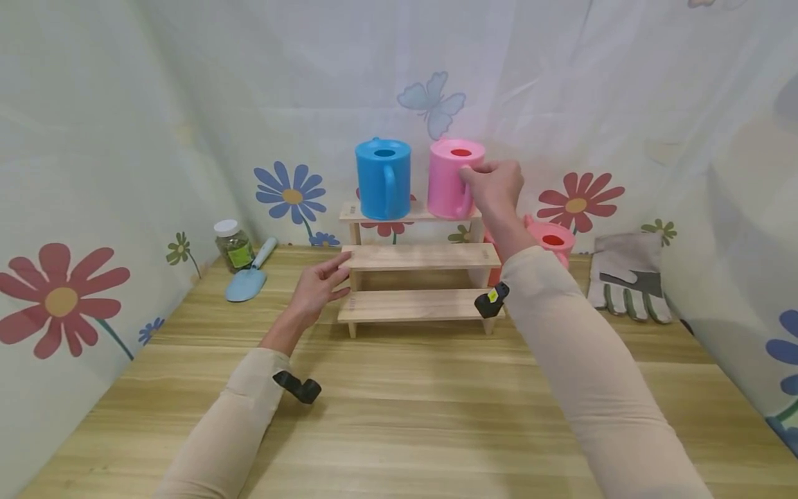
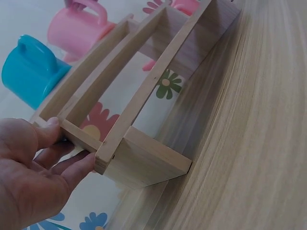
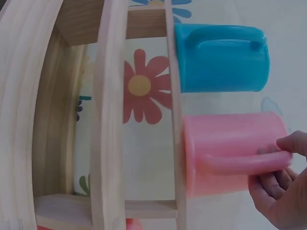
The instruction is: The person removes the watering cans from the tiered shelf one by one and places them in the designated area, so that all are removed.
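A three-tier wooden stand (image 1: 420, 258) stands upright on the table. My right hand (image 1: 499, 184) pinches the handle of a pink watering can (image 1: 445, 184), whose base is at the top tier; in the right wrist view, thumb and fingers (image 3: 273, 187) are around that handle. Left of it, a blue watering can (image 1: 372, 184) sits upright on the same tier with its handle facing me. My left hand (image 1: 314, 287) holds the stand's left end; its thumb and fingers (image 2: 79, 167) are on the wooden edges in the left wrist view.
Behind my right forearm is another pink watering can (image 1: 551, 239), partly hidden. Grey-and-white gloves (image 1: 626, 277) lie at the right. A lidded jar (image 1: 235, 248) and a light-blue trowel (image 1: 247, 283) are at the left. Flowered curtains surround the wooden table (image 1: 411, 416).
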The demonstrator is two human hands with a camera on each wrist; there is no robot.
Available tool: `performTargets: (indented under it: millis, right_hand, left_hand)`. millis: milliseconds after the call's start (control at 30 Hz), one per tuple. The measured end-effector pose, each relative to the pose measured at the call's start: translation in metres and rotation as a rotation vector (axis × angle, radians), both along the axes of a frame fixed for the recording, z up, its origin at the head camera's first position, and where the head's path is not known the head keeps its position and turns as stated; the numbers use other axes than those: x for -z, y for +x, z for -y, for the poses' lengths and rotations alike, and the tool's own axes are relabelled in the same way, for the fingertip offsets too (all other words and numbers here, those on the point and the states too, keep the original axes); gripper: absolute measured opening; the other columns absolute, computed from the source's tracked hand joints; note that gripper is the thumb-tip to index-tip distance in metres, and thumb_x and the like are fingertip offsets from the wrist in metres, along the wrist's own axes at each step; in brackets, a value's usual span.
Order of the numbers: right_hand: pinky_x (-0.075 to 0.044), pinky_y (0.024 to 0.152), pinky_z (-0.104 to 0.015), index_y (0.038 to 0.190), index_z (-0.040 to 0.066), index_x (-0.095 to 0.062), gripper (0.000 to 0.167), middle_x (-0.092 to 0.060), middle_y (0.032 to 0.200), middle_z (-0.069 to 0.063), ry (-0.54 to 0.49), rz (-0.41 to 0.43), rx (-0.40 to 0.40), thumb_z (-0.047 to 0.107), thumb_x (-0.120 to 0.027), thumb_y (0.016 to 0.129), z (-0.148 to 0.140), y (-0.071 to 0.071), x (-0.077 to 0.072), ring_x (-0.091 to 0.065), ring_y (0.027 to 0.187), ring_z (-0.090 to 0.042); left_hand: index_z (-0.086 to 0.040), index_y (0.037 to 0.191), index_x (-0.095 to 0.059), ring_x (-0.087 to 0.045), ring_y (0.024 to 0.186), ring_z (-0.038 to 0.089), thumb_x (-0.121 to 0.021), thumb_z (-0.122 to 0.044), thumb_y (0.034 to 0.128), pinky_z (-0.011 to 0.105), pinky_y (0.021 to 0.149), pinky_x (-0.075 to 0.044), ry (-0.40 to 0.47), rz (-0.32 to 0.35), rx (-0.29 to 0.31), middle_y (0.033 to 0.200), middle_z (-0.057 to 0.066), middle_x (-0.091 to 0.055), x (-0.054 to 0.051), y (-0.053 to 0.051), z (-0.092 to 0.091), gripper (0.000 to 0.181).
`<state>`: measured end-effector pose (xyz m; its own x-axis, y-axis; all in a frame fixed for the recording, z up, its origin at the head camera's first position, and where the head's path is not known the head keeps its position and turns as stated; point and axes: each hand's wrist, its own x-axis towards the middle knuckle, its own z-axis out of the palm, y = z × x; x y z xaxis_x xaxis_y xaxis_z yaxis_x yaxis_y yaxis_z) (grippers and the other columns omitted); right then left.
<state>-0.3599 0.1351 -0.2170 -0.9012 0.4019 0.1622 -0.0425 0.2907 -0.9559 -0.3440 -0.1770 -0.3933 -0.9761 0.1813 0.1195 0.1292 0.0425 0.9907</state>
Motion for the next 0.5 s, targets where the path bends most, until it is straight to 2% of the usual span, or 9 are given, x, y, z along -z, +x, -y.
performTargets:
  millis: [200,500]
  right_hand:
    - [-0.058,0.079,-0.028,0.107,0.005,-0.077,0.022,-0.071,0.096,-0.008,0.01,-0.052,0.036,0.02,-0.07,0.092,-0.0022,-0.0038,0.0066,-0.063,0.088,-0.019]
    - [-0.058,0.085,-0.028,0.113,0.01,-0.078,0.028,-0.075,0.106,-0.007,0.032,-0.023,0.078,0.026,-0.075,0.091,-0.0065,-0.0034,0.0059,-0.064,0.096,-0.017]
  left_hand:
    - [-0.01,0.151,-0.046,-0.04,0.14,0.029,-0.053,-0.019,0.1051,0.044,0.102,-0.05,0.007,0.007,-0.003,0.16,0.006,-0.032,-0.0005,-0.0001,-0.0007,0.047]
    - [-0.01,0.151,-0.045,-0.039,0.141,0.029,-0.052,-0.019,0.1052,0.045,0.102,-0.05,0.011,0.009,0.004,0.161,0.006,-0.031,-0.0019,0.0008,0.0006,0.048]
